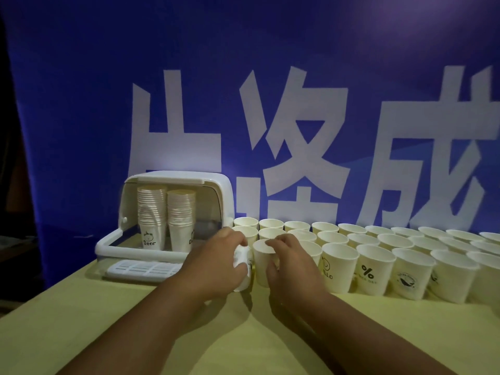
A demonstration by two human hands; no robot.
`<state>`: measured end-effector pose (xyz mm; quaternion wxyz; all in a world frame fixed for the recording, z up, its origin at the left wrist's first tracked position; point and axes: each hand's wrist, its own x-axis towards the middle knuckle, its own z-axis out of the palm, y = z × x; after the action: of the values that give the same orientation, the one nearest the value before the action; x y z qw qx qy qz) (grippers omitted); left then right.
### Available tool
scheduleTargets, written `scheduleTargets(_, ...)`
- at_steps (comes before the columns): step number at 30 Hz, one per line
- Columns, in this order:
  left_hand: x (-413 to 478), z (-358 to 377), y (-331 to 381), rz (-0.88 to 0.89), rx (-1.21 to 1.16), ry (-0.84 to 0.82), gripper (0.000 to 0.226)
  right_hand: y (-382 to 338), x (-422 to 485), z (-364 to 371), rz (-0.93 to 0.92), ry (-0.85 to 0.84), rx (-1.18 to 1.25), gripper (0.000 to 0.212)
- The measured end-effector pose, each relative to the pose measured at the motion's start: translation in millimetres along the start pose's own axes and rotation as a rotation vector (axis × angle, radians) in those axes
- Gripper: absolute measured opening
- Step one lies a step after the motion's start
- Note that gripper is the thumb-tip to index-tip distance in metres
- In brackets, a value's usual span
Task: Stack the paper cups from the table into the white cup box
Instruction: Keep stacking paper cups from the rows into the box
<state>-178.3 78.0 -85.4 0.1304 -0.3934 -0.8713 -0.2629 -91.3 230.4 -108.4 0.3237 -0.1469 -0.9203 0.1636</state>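
Cup pickup.
Left hand (216,263) grip wraps end white paper cup (240,259), right hand (288,262) grip pinches neighbouring paper cup (259,266); nest squarely, uncrushed; white plastic cup box (220,193) at 10 o'clock.

- "Bear" in black on bottom cup (150,239) of left stack (151,207) inside white cup box (216,185).
- "LLo", start hidden, on front-row cup (338,266).
- "%" on neighbouring cup (372,270).
- Large white "成" on blue backdrop (243,50); other characters cut off.
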Motion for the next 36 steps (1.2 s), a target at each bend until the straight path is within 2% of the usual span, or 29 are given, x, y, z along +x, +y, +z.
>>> scheduleTargets(3, -2.3, 13.5, 1.5, -0.022, 0.038, -0.086, 0.061, 2.6, -1.6, 4.5, -0.018, -0.028, -0.009, 0.046)
scheduleTargets(5, -2.8, 20.5, 1.3, -0.015, 0.066, -0.143, 0.065, 3.5, -0.8, 7.3, -0.051, -0.045, -0.012, 0.040)
scheduleTargets(9, -1.5, 30.5, 0.0, -0.036, 0.056, -0.163, 0.061, 5.7, -0.1, 11.9, -0.071, -0.046, -0.003, 0.030)
scheduleTargets(14, -0.6, 29.9, -0.3, -0.040, 0.091, -0.095, 0.040, 6.0, -2.8, 11.9, -0.064, 0.008, -0.012, 0.028)
scheduleTargets(21, 1.1, 31.9, 4.4, -0.159, 0.092, 0.030, 0.033, 6.9, -6.9, 12.5, -0.028, 0.099, -0.049, 0.023)
scheduleTargets(25, 1.1, 30.8, 4.5, -0.207, 0.057, 0.008, 0.063, 6.6, -7.3, 14.7, 0.004, 0.114, -0.045, 0.023)
scheduleTargets(31, -1.7, 18.3, 2.1, -0.192, 0.035, -0.125, 0.107, 6.4, -8.6, 16.5, -0.006, 0.143, -0.002, 0.021)
scheduleTargets(33, -4.2, 15.1, 1.8, -0.172, 0.073, -0.183, 0.102, 5.9, -9.1, 16.6, -0.020, 0.144, 0.026, 0.020)
scheduleTargets(36, -5.4, 12.2, 3.4, -0.149, 0.128, -0.241, 0.082, 6.0, -9.1, 18.1, -0.027, 0.133, 0.055, 0.019)
